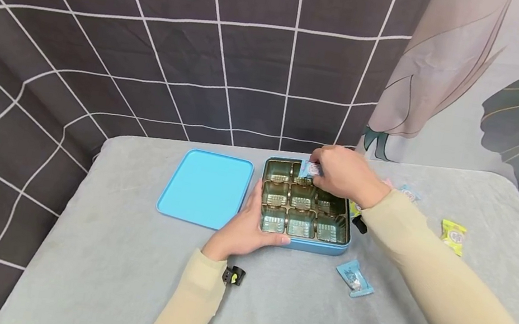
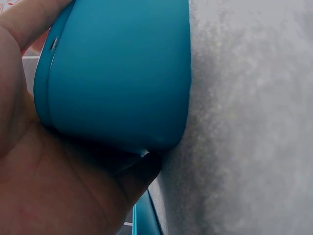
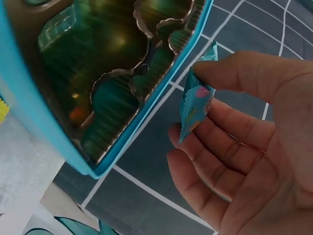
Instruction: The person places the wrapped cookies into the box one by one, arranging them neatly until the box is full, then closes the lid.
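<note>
A blue tin box (image 1: 317, 247) lies uncovered, with a gold-coloured tray (image 1: 303, 209) of several square compartments inside. At its front left corner, my left hand (image 1: 245, 228) grips the tin, thumb along the front wall and fingers along the left side. In the left wrist view the same hand (image 2: 54, 171) wraps the corner of the blue wall (image 2: 117, 73). Over the back row, my right hand (image 1: 346, 173) pinches a small blue candy packet (image 1: 309, 169). The right wrist view shows this packet (image 3: 198, 98) between thumb and fingers; the right hand partly hides the back right compartments.
The blue lid (image 1: 206, 187) lies flat left of the tin. A blue packet (image 1: 355, 279) lies in front, a yellow packet (image 1: 453, 236) farther right, and more packets (image 1: 409, 192) beside the right forearm. Behind the grey-covered surface (image 1: 111, 263) hangs a dark checked cloth (image 1: 254, 65).
</note>
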The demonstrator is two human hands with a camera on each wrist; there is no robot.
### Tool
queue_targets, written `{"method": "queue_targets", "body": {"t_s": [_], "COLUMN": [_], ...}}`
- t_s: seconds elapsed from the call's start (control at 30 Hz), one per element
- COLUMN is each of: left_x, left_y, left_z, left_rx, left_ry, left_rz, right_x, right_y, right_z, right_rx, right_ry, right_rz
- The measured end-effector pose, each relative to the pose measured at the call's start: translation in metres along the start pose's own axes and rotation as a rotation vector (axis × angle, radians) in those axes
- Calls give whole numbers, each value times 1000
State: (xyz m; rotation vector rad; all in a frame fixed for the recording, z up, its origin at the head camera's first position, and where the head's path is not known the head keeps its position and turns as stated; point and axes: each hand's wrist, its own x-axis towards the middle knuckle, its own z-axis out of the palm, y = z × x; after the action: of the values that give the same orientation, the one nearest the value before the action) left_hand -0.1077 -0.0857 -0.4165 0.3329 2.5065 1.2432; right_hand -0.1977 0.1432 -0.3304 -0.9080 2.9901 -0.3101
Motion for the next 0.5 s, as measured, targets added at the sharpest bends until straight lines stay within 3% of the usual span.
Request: {"method": "queue_targets", "body": {"t_s": [0.5], "left_x": [-1], "left_y": [-1], "left_z": [-1], "left_rx": [-15], "left_ry": [11], "left_rz": [43], "right_x": [16], "right_y": [-9], "right_z": [12], "right_rx": [2], "right_ry": [-25], "right_rz": [-12]}}
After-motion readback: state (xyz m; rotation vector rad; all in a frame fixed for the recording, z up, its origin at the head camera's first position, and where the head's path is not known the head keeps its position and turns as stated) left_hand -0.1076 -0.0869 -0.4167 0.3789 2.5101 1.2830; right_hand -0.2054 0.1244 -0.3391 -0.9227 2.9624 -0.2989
